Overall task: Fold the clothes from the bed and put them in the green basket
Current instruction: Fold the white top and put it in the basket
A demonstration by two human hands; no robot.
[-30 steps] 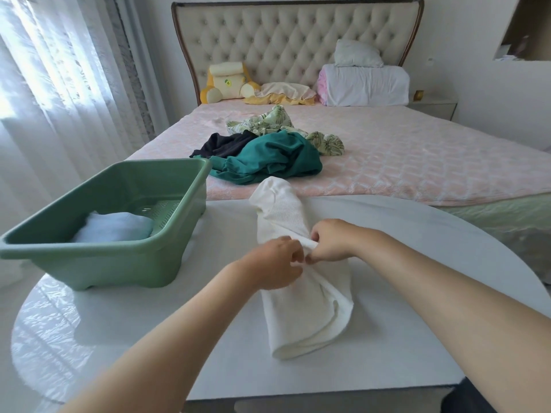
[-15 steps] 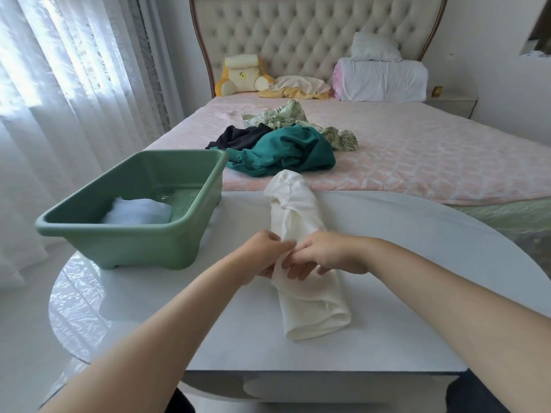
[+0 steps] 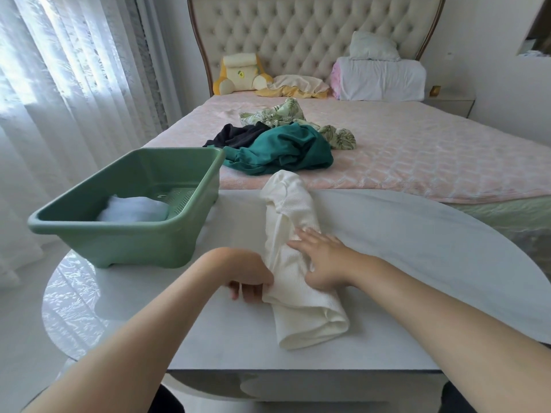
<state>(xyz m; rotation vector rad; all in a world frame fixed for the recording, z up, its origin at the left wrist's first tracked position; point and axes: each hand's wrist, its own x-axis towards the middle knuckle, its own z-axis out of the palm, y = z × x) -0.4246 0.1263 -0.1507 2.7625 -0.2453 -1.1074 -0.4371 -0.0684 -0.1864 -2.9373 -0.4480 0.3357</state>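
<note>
Currently L hand (image 3: 249, 278) fingers curl, gripping white garment (image 3: 307, 317) edge; R hand (image 3: 325, 260) fingers straight, flat on it.

One green basket (image 3: 119, 231), one cream garment (image 3: 298, 210), three crumpled garments (image 3: 280, 153), one table (image 3: 402, 242), one bed (image 3: 423, 156)

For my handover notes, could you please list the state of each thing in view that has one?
white garment: folded into a long strip on the table
left hand: grips the garment's edge
right hand: pressed flat on the garment
green basket: holds one pale item
clothes pile: unfolded on the bed
</note>
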